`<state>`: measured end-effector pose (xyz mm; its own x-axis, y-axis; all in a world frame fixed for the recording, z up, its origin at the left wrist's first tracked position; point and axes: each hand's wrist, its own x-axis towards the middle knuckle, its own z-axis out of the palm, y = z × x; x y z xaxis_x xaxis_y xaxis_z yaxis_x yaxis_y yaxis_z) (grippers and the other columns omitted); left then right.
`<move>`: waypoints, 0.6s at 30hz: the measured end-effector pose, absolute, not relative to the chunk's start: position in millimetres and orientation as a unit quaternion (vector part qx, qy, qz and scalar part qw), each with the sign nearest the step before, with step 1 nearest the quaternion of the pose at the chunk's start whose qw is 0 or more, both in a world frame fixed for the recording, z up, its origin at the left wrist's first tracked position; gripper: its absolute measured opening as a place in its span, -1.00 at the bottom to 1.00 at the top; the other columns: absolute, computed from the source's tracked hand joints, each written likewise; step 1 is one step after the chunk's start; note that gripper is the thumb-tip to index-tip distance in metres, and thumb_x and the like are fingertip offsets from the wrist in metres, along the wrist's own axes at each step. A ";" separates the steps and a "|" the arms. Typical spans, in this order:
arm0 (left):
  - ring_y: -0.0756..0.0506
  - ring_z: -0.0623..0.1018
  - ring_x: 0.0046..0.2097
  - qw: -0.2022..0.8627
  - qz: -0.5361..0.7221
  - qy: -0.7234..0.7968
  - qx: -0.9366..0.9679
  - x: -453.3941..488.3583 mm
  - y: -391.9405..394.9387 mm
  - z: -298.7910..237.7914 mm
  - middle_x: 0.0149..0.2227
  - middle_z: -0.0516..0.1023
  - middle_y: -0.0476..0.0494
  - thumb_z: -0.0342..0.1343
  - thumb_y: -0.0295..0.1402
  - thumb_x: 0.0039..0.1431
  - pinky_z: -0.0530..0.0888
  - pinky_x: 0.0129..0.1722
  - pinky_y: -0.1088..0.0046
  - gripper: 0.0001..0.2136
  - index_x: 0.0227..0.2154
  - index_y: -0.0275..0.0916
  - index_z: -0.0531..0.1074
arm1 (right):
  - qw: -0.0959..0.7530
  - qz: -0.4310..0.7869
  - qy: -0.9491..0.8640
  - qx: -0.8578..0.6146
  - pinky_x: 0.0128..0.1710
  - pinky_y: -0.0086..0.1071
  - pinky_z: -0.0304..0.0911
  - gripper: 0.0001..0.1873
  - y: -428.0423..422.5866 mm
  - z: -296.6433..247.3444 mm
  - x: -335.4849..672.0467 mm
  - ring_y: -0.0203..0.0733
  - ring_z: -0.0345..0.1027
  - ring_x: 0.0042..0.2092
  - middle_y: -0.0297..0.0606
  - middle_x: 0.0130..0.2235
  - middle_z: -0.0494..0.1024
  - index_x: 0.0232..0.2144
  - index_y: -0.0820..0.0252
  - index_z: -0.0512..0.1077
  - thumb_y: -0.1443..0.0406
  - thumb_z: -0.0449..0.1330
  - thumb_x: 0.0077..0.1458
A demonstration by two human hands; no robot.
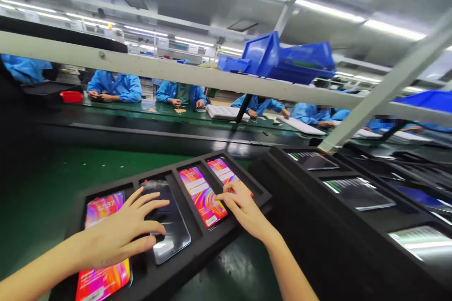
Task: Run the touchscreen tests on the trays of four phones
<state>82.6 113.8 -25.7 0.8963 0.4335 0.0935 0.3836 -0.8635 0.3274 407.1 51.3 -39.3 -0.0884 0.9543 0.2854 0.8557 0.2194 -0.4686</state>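
Note:
A black foam tray (165, 275) lies in front of me with several smartphones in its slots. My left hand (120, 228) is spread open, its fingers over a phone with a dark screen (178, 233); whether they touch the glass I cannot tell. Under that wrist is a lit phone (106, 277) with a pink and orange screen showing 12:37. My right hand (245, 209) has its index finger stretched out at the edge of another lit phone (197, 193), the other fingers curled. It partly covers the lit phone (219, 169) at the tray's right end.
To the right, more black trays (303, 207) hold dark-screened phones (356, 193). Blue bins (300, 61) sit on a white rail (158, 68) running across. Beyond it, co-workers in blue smocks (118, 87) sit at a green bench with a red box (71, 97).

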 end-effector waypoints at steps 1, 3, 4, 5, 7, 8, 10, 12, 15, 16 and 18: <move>-0.15 0.10 0.28 0.159 0.071 0.211 0.962 84.5 115.1 -23.6 0.23 0.21 0.10 -0.13 -0.16 0.25 -0.10 0.25 -0.01 -0.74 -0.12 0.17 0.42 | 0.276 0.101 -0.735 -0.611 0.03 -0.17 0.13 -0.51 51.5 -41.2 406.1 -0.14 0.23 -0.02 -0.20 -0.12 0.37 -0.29 -0.01 0.53 0.07 -0.19 0.25; -0.17 0.11 0.28 0.161 0.047 0.208 0.964 88.8 121.4 -21.5 0.23 0.22 0.06 -0.15 -0.16 0.26 -0.10 0.24 -0.05 -0.73 -0.15 0.13 0.45 | 0.267 0.112 -0.746 -0.599 0.09 -0.11 0.09 -0.49 54.9 -44.6 402.1 -0.08 0.13 0.10 -0.21 0.03 0.32 -0.35 0.00 0.54 0.05 -0.18 0.24; -0.19 0.12 0.28 0.150 0.043 0.220 0.963 90.7 126.2 -21.2 0.22 0.23 0.04 -0.15 -0.15 0.26 -0.10 0.23 -0.08 -0.72 -0.18 0.11 0.47 | 0.251 0.108 -0.755 -0.596 0.11 -0.08 0.06 -0.48 58.2 -46.0 399.6 -0.06 0.09 0.14 -0.24 0.09 0.29 -0.38 0.00 0.54 0.05 -0.18 0.24; -0.22 0.13 0.27 0.126 0.044 0.241 0.961 92.0 131.7 -21.1 0.21 0.25 0.01 -0.15 -0.15 0.26 -0.09 0.22 -0.13 -0.72 -0.20 0.09 0.48 | 0.231 0.094 -0.763 -0.597 0.13 -0.03 0.02 -0.49 62.3 -47.1 397.3 -0.04 0.06 0.15 -0.26 0.12 0.27 -0.40 0.00 0.54 0.06 -0.18 0.24; -0.30 0.14 0.25 0.042 0.077 0.317 0.944 90.8 142.7 -21.2 0.20 0.26 -0.11 -0.15 -0.16 0.26 -0.12 0.18 -0.23 -0.70 -0.22 0.00 0.51 | 0.203 0.027 -0.763 -0.613 0.15 0.06 -0.06 -0.51 72.1 -49.1 396.0 -0.01 0.07 0.15 -0.25 0.14 0.27 -0.37 0.00 0.53 0.08 -0.17 0.24; -0.33 0.14 0.25 -0.007 0.104 0.359 0.927 87.3 146.9 -21.2 0.20 0.26 -0.18 -0.15 -0.16 0.26 -0.14 0.16 -0.26 -0.68 -0.21 -0.05 0.51 | 0.200 -0.021 -0.752 -0.628 0.15 0.10 -0.09 -0.53 77.0 -50.3 398.0 0.01 0.09 0.14 -0.20 0.12 0.29 -0.31 0.01 0.53 0.09 -0.17 0.23; -0.35 0.10 0.26 -0.065 0.150 0.416 0.895 73.0 148.9 -21.2 0.21 0.23 -0.25 -0.17 -0.16 0.26 -0.15 0.15 -0.28 -0.66 -0.15 -0.09 0.49 | 0.214 -0.112 -0.711 -0.660 0.13 0.14 -0.08 -0.51 84.4 -53.7 409.9 0.05 0.14 0.11 -0.09 0.08 0.34 -0.19 0.06 0.50 0.09 -0.19 0.22; -0.30 0.09 0.27 -0.045 0.166 0.420 0.891 51.3 140.0 -22.1 0.23 0.20 -0.17 -0.21 -0.16 0.27 -0.09 0.17 -0.24 -0.65 -0.10 0.00 0.45 | 0.240 -0.149 -0.684 -0.672 0.08 0.10 0.02 -0.46 87.7 -58.7 432.0 0.03 0.19 0.07 -0.09 0.05 0.37 -0.19 0.05 0.51 0.09 -0.25 0.22; -0.23 0.10 0.28 0.034 0.153 0.368 0.916 18.7 113.3 -26.9 0.25 0.16 -0.04 -0.24 -0.17 0.27 0.02 0.20 -0.12 -0.64 -0.15 0.08 0.47 | 0.279 -0.123 -0.669 -0.678 0.02 -0.03 0.14 -0.38 89.2 -68.5 472.6 -0.02 0.25 0.02 -0.18 0.00 0.43 -0.39 0.02 0.55 0.05 -0.29 0.21; -0.22 0.11 0.27 0.052 0.146 0.350 0.924 11.1 104.6 -29.3 0.25 0.16 -0.01 -0.24 -0.16 0.27 0.04 0.20 -0.07 -0.64 -0.19 0.08 0.50 | 0.277 -0.100 -0.668 -0.683 0.01 -0.04 0.15 -0.36 90.4 -71.7 483.4 -0.02 0.26 0.01 -0.20 -0.01 0.44 -0.43 0.02 0.55 0.04 -0.30 0.20; -0.21 0.16 0.25 0.062 0.129 0.357 0.923 2.6 92.6 -34.1 0.23 0.21 0.00 -0.22 -0.16 0.26 0.06 0.20 -0.06 -0.64 -0.28 0.07 0.53 | 0.249 -0.090 -0.649 -0.713 -0.02 0.02 0.17 -0.34 94.3 -76.4 494.4 0.05 0.28 -0.01 -0.14 -0.04 0.45 -0.41 0.04 0.55 0.00 -0.30 0.18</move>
<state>2.6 92.6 -34.1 0.7123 0.6747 0.1934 0.6425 -0.7377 0.2072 494.4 94.3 -76.4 0.1413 0.8811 0.4513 0.9704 -0.0330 -0.2392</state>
